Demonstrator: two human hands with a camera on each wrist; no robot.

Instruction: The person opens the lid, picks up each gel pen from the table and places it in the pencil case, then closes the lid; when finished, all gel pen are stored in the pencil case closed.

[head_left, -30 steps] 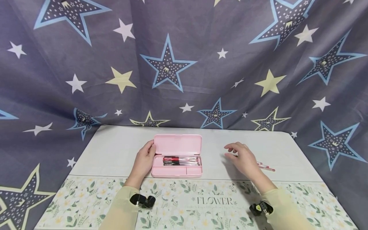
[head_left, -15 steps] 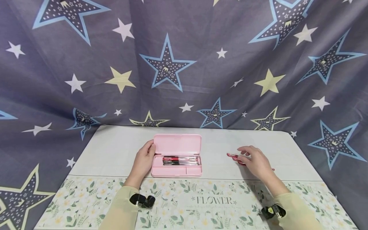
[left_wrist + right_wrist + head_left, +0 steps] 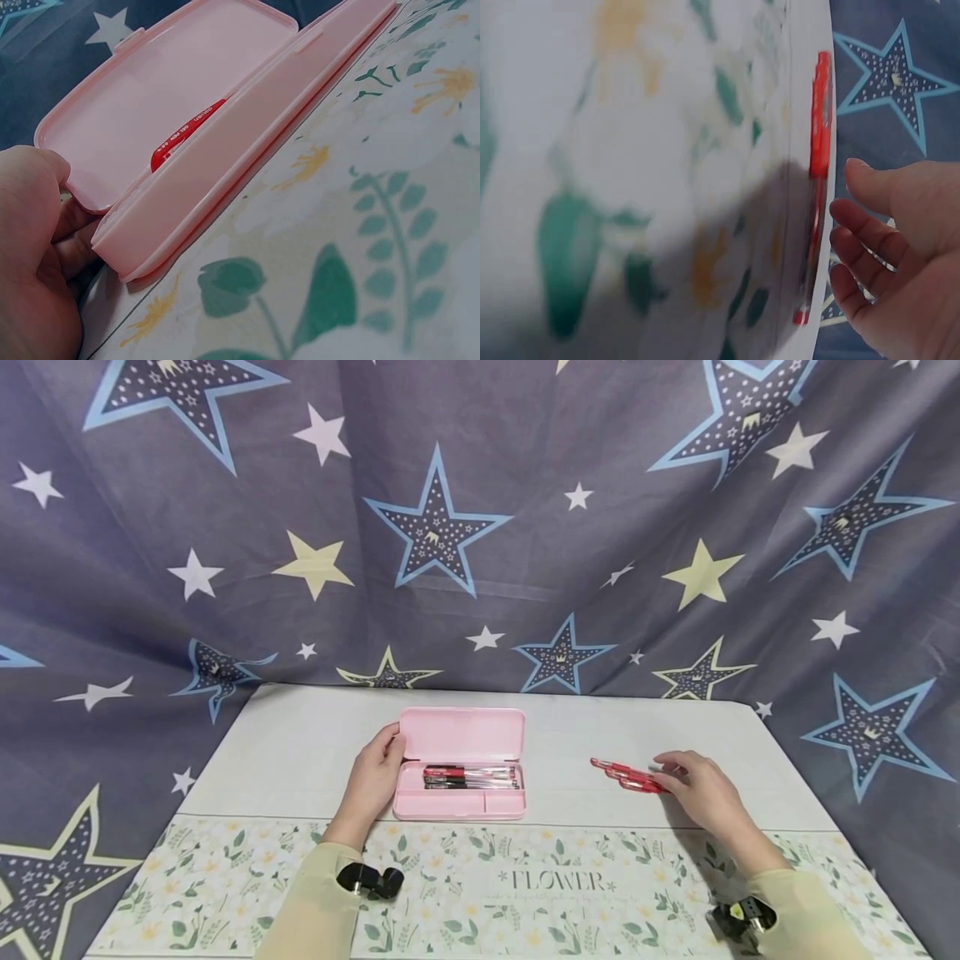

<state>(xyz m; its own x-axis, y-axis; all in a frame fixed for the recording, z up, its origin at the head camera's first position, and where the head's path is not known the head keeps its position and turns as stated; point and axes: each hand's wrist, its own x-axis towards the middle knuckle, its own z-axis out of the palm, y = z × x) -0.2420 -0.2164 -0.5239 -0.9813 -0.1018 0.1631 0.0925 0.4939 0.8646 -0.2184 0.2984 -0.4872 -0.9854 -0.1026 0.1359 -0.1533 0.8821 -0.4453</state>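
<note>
My left hand (image 3: 371,785) pinches the pink pencil case (image 3: 442,806) (pens (image 3: 472,777) inside) at the flowery mat (image 3: 420,914)'s back edge. My loose right hand (image 3: 701,789) is by red gel pens (image 3: 633,776), nearer the table (image 3: 750,752)'s right edge.

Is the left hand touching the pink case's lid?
Touching: the left wrist view shows the left hand with its thumb against the lid's edge.

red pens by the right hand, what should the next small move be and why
Probably pinch one of the red pens with the right hand: that hand's thumb and fingers are apart beside them, holding nothing, while the left hand holds the open pink case, whose long compartment already contains other pens.
</note>
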